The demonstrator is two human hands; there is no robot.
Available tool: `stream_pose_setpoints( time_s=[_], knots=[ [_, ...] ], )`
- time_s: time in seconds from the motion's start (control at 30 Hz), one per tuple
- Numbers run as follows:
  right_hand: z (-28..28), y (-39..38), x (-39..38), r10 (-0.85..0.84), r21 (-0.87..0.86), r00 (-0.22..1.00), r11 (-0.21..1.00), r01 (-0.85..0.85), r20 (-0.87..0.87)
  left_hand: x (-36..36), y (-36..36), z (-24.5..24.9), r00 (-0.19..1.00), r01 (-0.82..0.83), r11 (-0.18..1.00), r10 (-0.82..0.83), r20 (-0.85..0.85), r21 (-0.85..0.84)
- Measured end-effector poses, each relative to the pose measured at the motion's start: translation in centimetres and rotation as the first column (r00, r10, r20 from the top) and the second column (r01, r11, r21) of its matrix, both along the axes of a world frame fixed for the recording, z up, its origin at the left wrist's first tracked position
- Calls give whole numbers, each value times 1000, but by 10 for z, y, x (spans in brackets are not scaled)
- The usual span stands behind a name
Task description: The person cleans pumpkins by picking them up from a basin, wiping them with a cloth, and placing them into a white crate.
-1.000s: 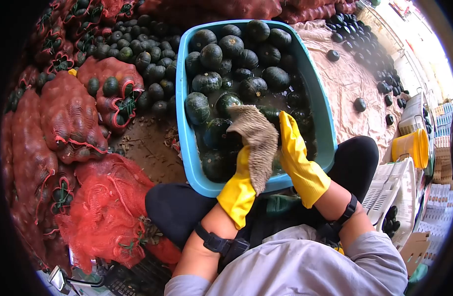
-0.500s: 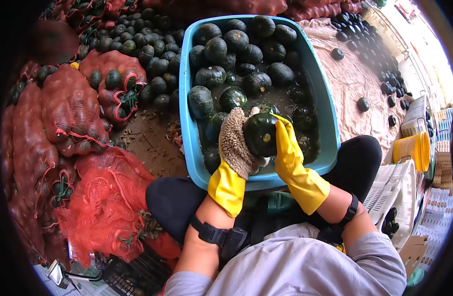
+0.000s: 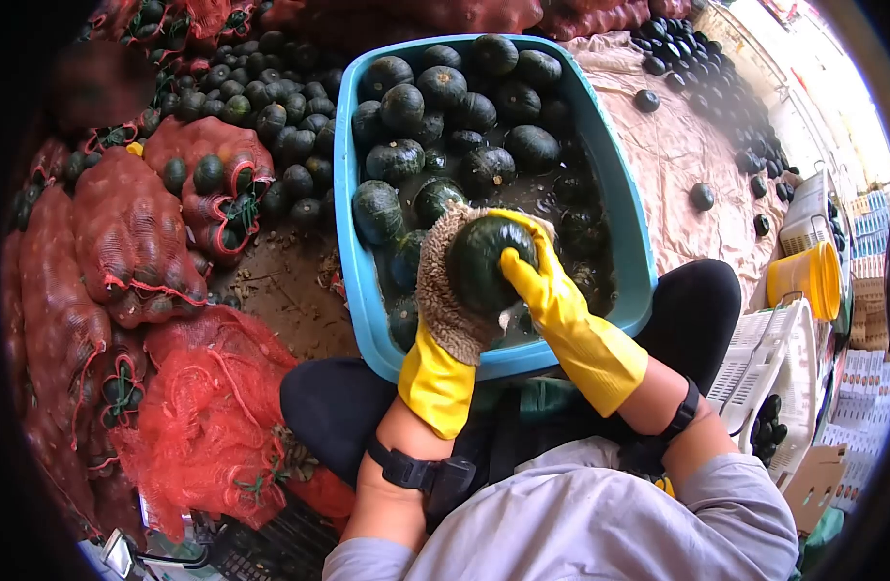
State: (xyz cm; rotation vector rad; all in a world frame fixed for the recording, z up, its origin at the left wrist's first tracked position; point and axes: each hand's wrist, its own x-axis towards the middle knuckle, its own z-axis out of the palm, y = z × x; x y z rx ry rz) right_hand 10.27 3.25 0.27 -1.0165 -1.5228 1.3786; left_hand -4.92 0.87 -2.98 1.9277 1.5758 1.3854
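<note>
— Site: earth floor crowded with red mesh sacks (image 3: 125, 228); a wide blue plastic tub (image 3: 346, 223) of murky water sits before my knees.
— Change noted?
— A second ago the round dark-green squash (image 3: 476, 257) sat low in the tub under the cloth. It is now raised above the water and turned.
— Grip?
— My left hand (image 3: 448, 295), in a bristly brown mitt, cups it from beneath. My right hand (image 3: 527, 266), yellow-gloved, curls over its top. In my judgement a fresh face is meeting the mitt.
</note>
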Motion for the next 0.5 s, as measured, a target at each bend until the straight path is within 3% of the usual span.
stream_pose_setpoints(
  time_s=[0.03,0.07,0.1,0.13,0.17,0.2,0.27,0.33,0.37,0.4,0.47,0.5],
  knots=[
    [-19,7,-4,-105,-12,994,994,106,15,8,0,7,990,-7,997,18,143,-73],
    [-31,11,-10,-210,-22,977,977,211,32,22,5,5,847,55,970,80,526,-236],
    [-40,11,-8,-339,170,912,937,305,230,33,10,5,564,178,919,198,802,-352],
    [-44,12,-8,-419,386,886,864,323,197,35,12,7,306,326,873,266,914,-363],
    [-47,10,-6,-408,465,871,848,252,272,37,14,11,25,434,828,384,923,-356],
    [-50,4,-3,-399,534,848,828,170,349,35,14,15,-151,517,803,426,892,-296],
    [-48,-1,-8,-327,452,878,880,147,349,32,10,23,-467,635,761,515,718,-133],
    [-36,-7,-4,-213,243,888,963,119,407,24,14,25,-128,522,764,510,851,-379],
    [-38,-8,-10,-108,67,991,992,103,80,20,14,27,-12,474,757,516,856,-450],
    [-28,-10,0,-27,-287,995,958,-1,-94,16,13,27,82,431,766,493,866,-477],
    [-55,-2,7,-5,-299,958,950,-84,-287,11,12,28,291,360,801,390,874,-478],
    [-57,2,18,-111,-571,801,758,-314,-588,9,11,29,411,327,825,315,855,-461]
  ],
)
